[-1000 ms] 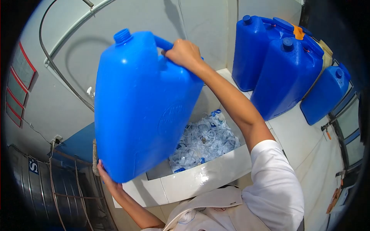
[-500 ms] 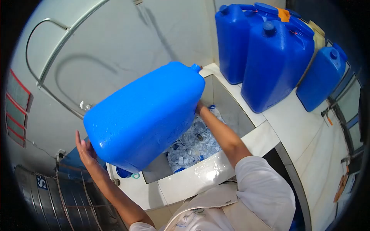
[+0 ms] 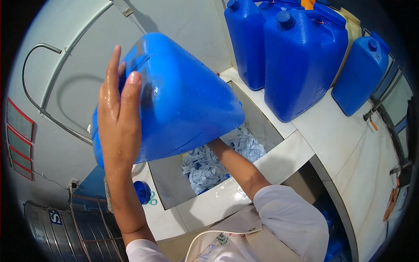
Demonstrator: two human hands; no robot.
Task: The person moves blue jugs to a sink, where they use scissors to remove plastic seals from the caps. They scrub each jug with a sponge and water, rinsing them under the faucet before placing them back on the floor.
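Observation:
A wet blue jerrycan is held up, tilted on its side, over a tiled basin. My left hand lies against its near left end, fingers stretched upward and thumb apart, bracing it. From below, my right hand bears the can's underside; its fingers are hidden behind the plastic. In the basin under the can lies a heap of crumpled clear plastic with some blue bits among it. The can's mouth is out of sight.
Several blue jerrycans stand on the white tiled ledge at right, a smaller one apart. A blue cap-like piece and green rings lie at the basin's left corner. A curved pipe runs along the wall.
The jerrycan has been turned and raised at its left end, so its base now faces more toward me. My left hand has moved up along it; my right has shifted left beneath it.

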